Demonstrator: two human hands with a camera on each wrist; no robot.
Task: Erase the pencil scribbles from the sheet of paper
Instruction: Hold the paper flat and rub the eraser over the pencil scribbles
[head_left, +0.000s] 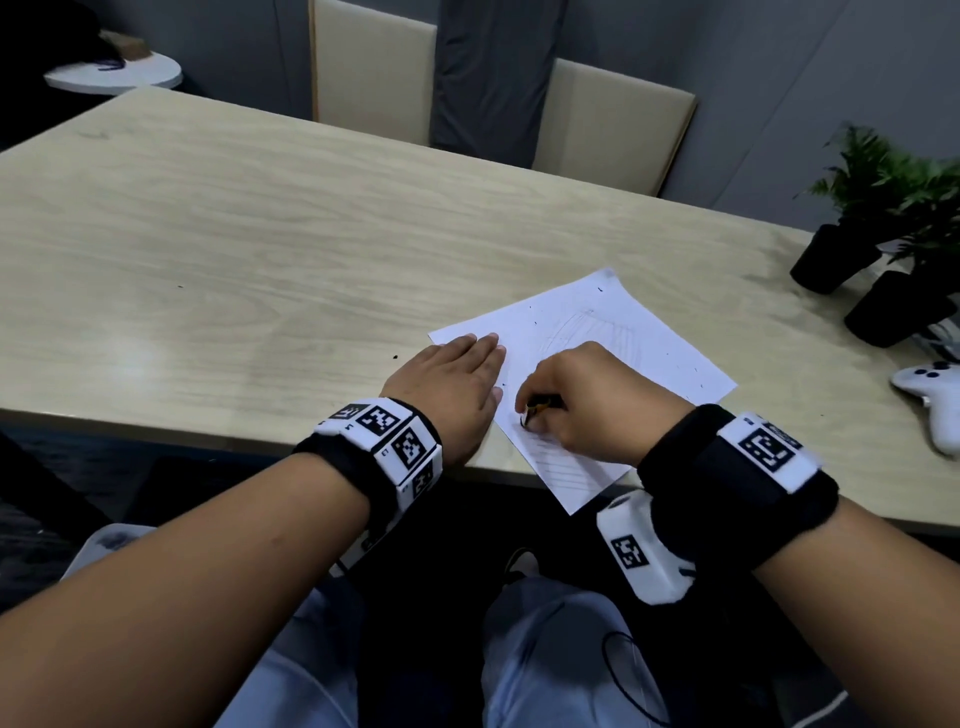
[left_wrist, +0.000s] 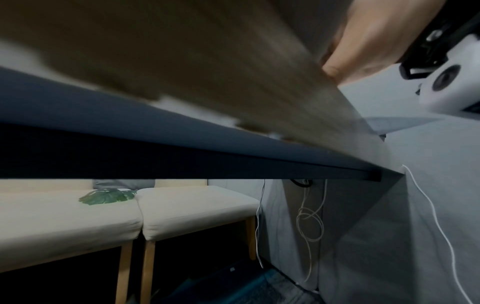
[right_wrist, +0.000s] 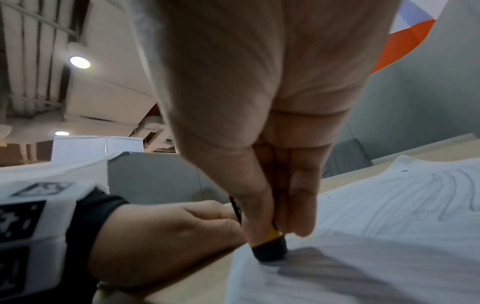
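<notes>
Fingers (right_wrist: 293, 205) of right hand (head_left: 597, 400) hide most of the pinched eraser (right_wrist: 270, 246); left hand (head_left: 452, 384) flat.

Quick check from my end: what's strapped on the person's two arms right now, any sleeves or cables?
No sleeves: both forearms are bare. The left hand has a black fabric wristband carrying white blocks printed with black square tag markers. The right hand has the same kind of black band with a white marker block, plus a white camera housing under the wrist. A thin black cable loops below it.
</notes>
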